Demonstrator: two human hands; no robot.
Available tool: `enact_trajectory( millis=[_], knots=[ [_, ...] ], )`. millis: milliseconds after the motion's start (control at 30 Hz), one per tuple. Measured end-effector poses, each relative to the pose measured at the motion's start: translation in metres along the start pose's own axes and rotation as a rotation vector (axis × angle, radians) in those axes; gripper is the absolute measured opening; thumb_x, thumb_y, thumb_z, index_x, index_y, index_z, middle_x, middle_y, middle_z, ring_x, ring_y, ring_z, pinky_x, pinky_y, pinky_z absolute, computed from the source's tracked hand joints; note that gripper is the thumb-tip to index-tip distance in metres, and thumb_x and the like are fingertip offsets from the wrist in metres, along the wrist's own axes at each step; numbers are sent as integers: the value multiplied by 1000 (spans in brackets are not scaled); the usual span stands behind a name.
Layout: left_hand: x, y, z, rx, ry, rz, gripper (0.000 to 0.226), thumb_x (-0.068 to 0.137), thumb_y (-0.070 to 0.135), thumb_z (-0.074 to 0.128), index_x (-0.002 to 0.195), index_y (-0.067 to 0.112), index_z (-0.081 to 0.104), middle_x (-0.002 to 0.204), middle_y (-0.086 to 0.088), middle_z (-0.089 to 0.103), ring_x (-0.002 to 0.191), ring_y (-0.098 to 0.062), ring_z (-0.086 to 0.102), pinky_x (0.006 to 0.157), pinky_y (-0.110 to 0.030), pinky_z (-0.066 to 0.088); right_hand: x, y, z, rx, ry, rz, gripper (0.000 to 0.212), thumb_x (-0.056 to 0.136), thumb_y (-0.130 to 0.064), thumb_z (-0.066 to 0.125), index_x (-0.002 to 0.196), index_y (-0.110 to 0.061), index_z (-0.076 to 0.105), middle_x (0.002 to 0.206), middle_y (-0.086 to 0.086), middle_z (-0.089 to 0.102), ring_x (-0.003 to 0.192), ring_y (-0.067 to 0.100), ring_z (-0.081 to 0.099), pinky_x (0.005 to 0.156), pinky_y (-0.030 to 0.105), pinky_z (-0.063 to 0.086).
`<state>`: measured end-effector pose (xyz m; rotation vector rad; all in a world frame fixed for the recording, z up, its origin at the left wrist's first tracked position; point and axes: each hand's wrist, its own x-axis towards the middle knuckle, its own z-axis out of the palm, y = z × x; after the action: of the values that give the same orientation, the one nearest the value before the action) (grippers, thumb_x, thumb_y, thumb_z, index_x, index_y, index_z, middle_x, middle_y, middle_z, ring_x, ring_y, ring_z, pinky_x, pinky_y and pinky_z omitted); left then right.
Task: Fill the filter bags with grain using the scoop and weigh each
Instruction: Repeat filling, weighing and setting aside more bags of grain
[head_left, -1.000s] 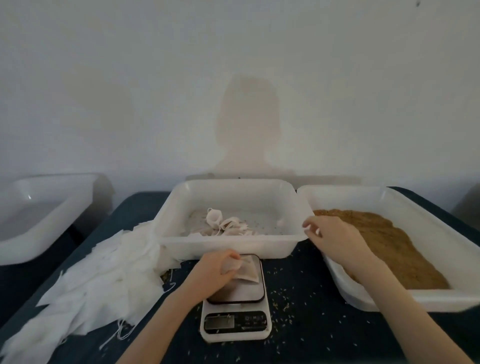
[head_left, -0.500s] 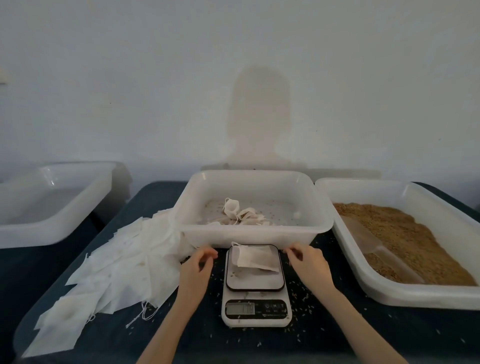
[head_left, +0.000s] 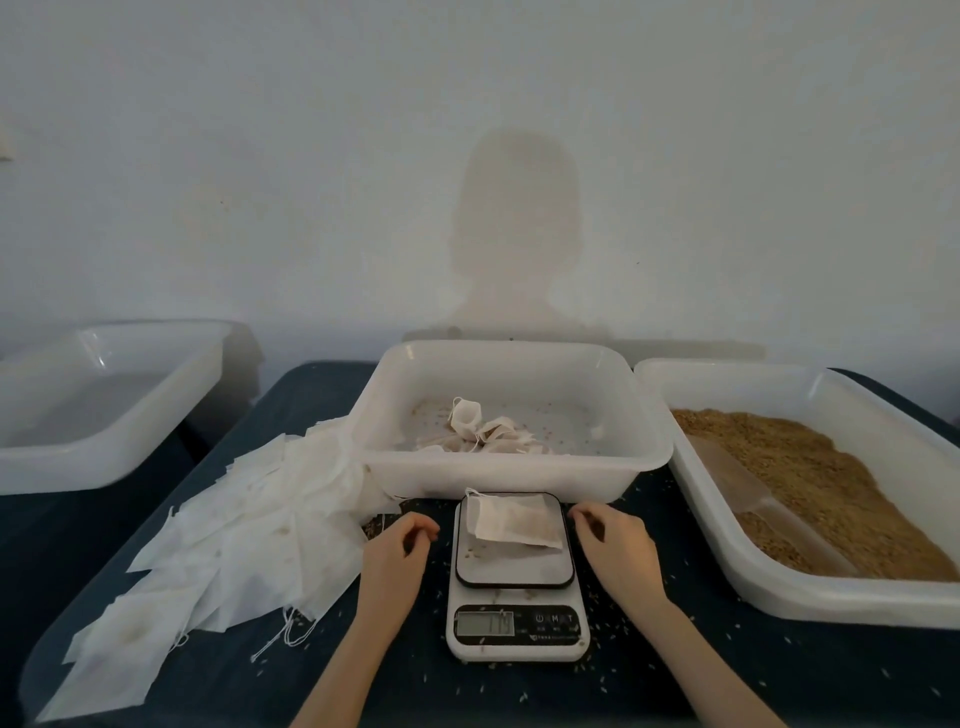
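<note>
My left hand and right hand rest loosely curled and empty on the bench, flanking the scale bearing a filled bag.

Digits on the grey display of the white digital kitchen scale are too blurred to read. The translucent plastic scoop lies partly sunk in the brown grain, its outline faint. The white plastic tray at far left and the white grain tray at right are cut by the frame edges. Both forearms leave the bottom edge.
</note>
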<state>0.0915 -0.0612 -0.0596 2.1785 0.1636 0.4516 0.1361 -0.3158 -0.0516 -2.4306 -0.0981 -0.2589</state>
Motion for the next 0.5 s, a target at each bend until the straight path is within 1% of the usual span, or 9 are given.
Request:
enact_trajectory(
  millis=[67, 167, 233, 267, 300, 367, 400, 433, 500],
  knots=[
    [0, -1, 0, 24, -13, 5, 27, 91, 8, 53, 83, 32, 62, 77, 17, 63, 71, 3, 58, 63, -5, 42, 2, -6, -3, -3, 26, -25, 16, 95, -32, 54, 97, -29, 69, 78, -19, 64, 68, -5, 58, 60, 11, 43],
    [0, 0, 1, 42, -20, -1, 28, 91, 9, 53, 81, 33, 61, 75, 16, 63, 69, 1, 58, 62, -7, 43, 5, -29, -13, -17, 85, -118, 11, 93, -34, 56, 88, -32, 66, 67, -20, 59, 59, -5, 56, 51, 9, 38],
    [-1, 0, 1, 65, -30, 3, 28, 91, 9, 53, 80, 34, 60, 75, 17, 63, 69, 0, 59, 63, -10, 43, 4, -51, -17, -31, 41, -193, 6, 92, -38, 57, 87, -41, 57, 66, -22, 56, 60, -7, 54, 51, 7, 38],
    [-1, 1, 1, 76, -37, 6, 28, 90, 10, 53, 81, 35, 60, 75, 17, 64, 69, 0, 59, 64, -11, 44, 3, -63, -17, -58, -6, -221, 5, 90, -45, 57, 87, -44, 53, 66, -21, 56, 59, -6, 54, 50, 8, 37],
    [-1, 1, 1, 83, -44, 8, 27, 90, 10, 53, 81, 35, 60, 75, 17, 64, 70, 0, 59, 66, -14, 46, 3, -74, -14, -102, -47, -243, 12, 87, -54, 53, 85, -43, 51, 65, -19, 55, 58, -4, 52, 51, 9, 36],
    [-2, 2, 1, 94, -55, 11, 26, 90, 11, 53, 83, 35, 61, 77, 19, 64, 72, 1, 59, 68, -15, 46, 0, -95, -4, -237, -77, -266, 39, 78, -73, 38, 79, -36, 50, 62, -14, 51, 55, 0, 48, 51, 18, 36],
    [-2, 2, 1, 102, -59, 14, 26, 90, 11, 53, 83, 35, 61, 78, 20, 64, 73, 2, 59, 68, -13, 44, -2, -105, 1, -314, -76, -268, 47, 76, -76, 35, 78, -32, 51, 62, -13, 50, 55, 3, 45, 52, 23, 36],
    [-3, 3, 2, 110, -60, 17, 26, 90, 11, 53, 83, 35, 61, 79, 21, 63, 73, 4, 58, 67, -11, 42, -3, -113, 7, -382, -81, -267, 49, 79, -74, 37, 81, -28, 53, 64, -12, 49, 57, 8, 45, 52, 26, 35],
    [-3, 3, 2, 116, -60, 19, 27, 90, 11, 53, 83, 36, 60, 79, 22, 62, 74, 5, 57, 67, -9, 40, -3, -124, 15, -478, -95, -267, 40, 89, -58, 43, 92, -20, 57, 72, -5, 49, 63, 15, 45, 54, 29, 33]
  ],
)
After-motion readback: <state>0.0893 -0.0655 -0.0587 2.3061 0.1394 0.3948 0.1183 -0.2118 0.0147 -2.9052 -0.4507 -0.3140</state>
